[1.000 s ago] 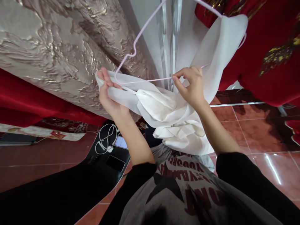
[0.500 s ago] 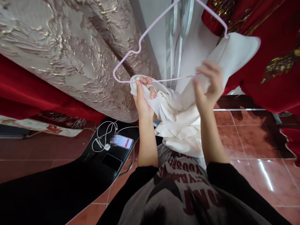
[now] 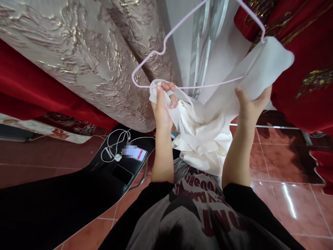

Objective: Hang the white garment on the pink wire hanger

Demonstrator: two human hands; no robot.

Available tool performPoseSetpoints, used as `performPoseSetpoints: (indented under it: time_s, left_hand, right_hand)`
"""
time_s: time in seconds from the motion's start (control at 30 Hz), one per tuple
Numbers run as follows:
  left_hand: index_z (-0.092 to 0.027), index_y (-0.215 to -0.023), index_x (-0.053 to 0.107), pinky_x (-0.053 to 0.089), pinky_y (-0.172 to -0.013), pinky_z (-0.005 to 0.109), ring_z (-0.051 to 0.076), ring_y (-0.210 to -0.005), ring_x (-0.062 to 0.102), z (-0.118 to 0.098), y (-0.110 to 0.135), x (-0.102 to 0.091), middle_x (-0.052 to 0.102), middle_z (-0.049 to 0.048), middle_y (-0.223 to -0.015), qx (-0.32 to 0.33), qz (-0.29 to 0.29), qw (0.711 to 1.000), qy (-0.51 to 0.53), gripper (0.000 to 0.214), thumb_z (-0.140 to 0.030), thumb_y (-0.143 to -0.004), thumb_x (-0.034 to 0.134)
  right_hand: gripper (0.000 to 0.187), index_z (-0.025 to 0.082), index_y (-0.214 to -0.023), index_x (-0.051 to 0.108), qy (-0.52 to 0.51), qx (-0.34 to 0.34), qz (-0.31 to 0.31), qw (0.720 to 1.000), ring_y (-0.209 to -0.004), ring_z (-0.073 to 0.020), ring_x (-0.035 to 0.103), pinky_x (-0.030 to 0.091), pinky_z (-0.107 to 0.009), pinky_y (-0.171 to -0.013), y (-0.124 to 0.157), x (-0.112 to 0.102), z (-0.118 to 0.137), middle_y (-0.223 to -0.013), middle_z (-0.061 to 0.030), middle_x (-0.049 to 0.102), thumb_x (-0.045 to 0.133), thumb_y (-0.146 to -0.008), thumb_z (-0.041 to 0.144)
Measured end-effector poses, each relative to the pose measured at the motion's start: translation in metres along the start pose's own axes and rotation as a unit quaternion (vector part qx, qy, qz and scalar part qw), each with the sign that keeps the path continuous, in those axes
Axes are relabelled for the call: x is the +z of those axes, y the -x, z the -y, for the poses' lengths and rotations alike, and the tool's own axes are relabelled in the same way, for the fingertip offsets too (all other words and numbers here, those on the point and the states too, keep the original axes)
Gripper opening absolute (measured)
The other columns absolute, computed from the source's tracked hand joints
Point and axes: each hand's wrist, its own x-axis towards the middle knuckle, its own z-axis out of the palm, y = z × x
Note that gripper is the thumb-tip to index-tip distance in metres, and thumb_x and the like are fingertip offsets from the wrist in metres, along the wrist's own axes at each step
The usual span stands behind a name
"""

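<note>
A pale pink clothes hanger (image 3: 174,30) hangs before me, its hook out of view. One end of a white garment (image 3: 276,57) covers the hanger's right shoulder; the rest drops in folds to my lap. My left hand (image 3: 165,102) is closed on a bunched edge of the garment, right at the hanger's lower bar near its left end. On the right side, my right hand (image 3: 253,100) grips the garment below the hanger's shoulder, thumb in front and the other fingers hidden behind the cloth. The hanger's left shoulder is bare.
Left of me, a black seat (image 3: 104,177) holds a lit phone (image 3: 137,153), a dark phone (image 3: 122,174) and a white cable (image 3: 109,152). A beige embossed curtain (image 3: 85,62) hangs at left, red sequined fabric (image 3: 307,41) at right. Red tiles (image 3: 281,163) cover the floor.
My right hand has moved right and taken hold of the garment, its fingers now behind the cloth. My left hand keeps its grip. The hanger sits slightly further right in view.
</note>
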Motion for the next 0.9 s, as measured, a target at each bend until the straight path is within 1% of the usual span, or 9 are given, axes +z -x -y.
performPoseSetpoints:
  time_s: [0.1,0.2,0.3,0.4,0.5,0.6,0.7,0.8,0.9]
  left_hand:
    - [-0.025,-0.085,0.053,0.027,-0.042,0.03,0.008,-0.042,0.026,0.001,-0.001,-0.001,0.058,0.003,-0.089,0.002,0.004,1.0,0.015,0.027,-0.047,-0.1,0.053]
    - [-0.024,-0.085,0.052,0.027,-0.044,0.031,0.008,-0.043,0.027,0.003,-0.001,-0.001,0.059,0.0038,-0.09,-0.004,-0.007,1.0,-0.008,0.03,-0.05,-0.1,0.051]
    - [-0.025,-0.085,0.052,0.029,-0.045,0.031,0.008,-0.044,0.029,0.001,0.0,0.0,0.061,0.0039,-0.09,-0.015,-0.034,0.998,-0.042,0.036,-0.058,-0.098,0.055]
    - [-0.024,-0.085,0.052,0.027,-0.044,0.029,0.006,-0.042,0.03,-0.001,0.001,0.001,0.059,0.0019,-0.088,-0.006,-0.02,1.0,-0.013,0.039,-0.06,-0.099,0.058]
    - [-0.021,-0.087,0.051,0.022,-0.042,0.027,0.003,-0.041,0.028,-0.001,0.0,-0.001,0.058,0.0006,-0.086,0.029,0.011,0.999,0.031,0.036,-0.053,-0.104,0.055]
    - [-0.02,-0.087,0.051,0.018,-0.042,0.027,0.002,-0.041,0.028,0.0,0.0,-0.002,0.059,0.0004,-0.085,0.05,0.014,0.998,0.038,0.037,-0.051,-0.106,0.053]
    - [-0.019,-0.087,0.051,0.016,-0.042,0.027,0.001,-0.041,0.028,0.0,-0.001,-0.002,0.058,0.0,-0.083,0.045,0.019,0.998,0.038,0.036,-0.05,-0.105,0.055]
    - [-0.02,-0.087,0.049,0.014,-0.041,0.028,0.002,-0.039,0.023,-0.003,-0.001,-0.003,0.057,-0.0003,-0.083,0.034,0.016,0.999,0.022,0.037,-0.052,-0.105,0.054]
    - [-0.021,-0.088,0.05,0.016,-0.041,0.029,0.003,-0.04,0.023,-0.006,-0.001,-0.005,0.058,0.0005,-0.086,0.013,0.027,0.999,0.019,0.035,-0.053,-0.102,0.058]
  right_hand:
    - [0.038,0.021,-0.105,0.065,0.029,0.039,-0.023,0.999,-0.107,-0.0248,0.063,0.054,-0.042,-0.1,-0.006,0.002,0.004,-0.115,-0.0107,0.065,0.077,-0.075,0.042]
    - [0.025,0.024,-0.094,0.066,0.058,0.092,0.001,0.994,-0.095,-0.0232,0.065,0.057,-0.04,-0.085,-0.012,0.005,0.003,-0.102,-0.0071,0.069,0.075,-0.076,0.038]
    - [0.03,0.021,-0.091,0.067,0.05,0.113,-0.014,0.992,-0.091,-0.0221,0.067,0.058,-0.038,-0.082,-0.014,0.01,0.007,-0.099,-0.0074,0.071,0.079,-0.069,0.037]
    - [0.033,0.013,-0.085,0.065,0.07,0.094,-0.035,0.992,-0.087,-0.0198,0.066,0.056,-0.034,-0.078,-0.015,0.011,0.016,-0.092,-0.0103,0.068,0.077,-0.07,0.039]
    - [0.03,0.014,-0.067,0.053,0.128,0.126,-0.017,0.984,-0.067,-0.0123,0.054,0.048,-0.031,-0.062,-0.014,-0.001,0.025,-0.069,-0.0044,0.055,0.076,-0.071,0.033]
    - [0.038,0.015,-0.062,0.046,0.133,0.15,-0.047,0.979,-0.067,-0.0091,0.05,0.044,-0.029,-0.06,-0.015,-0.014,0.036,-0.068,-0.0013,0.05,0.082,-0.065,0.028]
    - [0.033,0.016,-0.067,0.053,0.073,0.126,-0.053,0.988,-0.076,-0.0082,0.056,0.048,-0.025,-0.065,-0.024,-0.011,0.05,-0.078,-0.0006,0.057,0.083,-0.065,0.027]
    - [0.01,0.015,-0.072,0.061,-0.058,0.088,0.035,0.994,-0.067,-0.0059,0.056,0.048,-0.025,-0.061,-0.053,0.006,0.063,-0.07,0.0006,0.055,0.067,-0.079,0.02]
    - [0.027,0.014,-0.079,0.066,-0.195,0.1,0.113,0.969,-0.063,-0.0036,0.058,0.043,-0.024,-0.058,-0.099,0.01,0.06,-0.071,0.0013,0.058,0.041,-0.091,0.013]
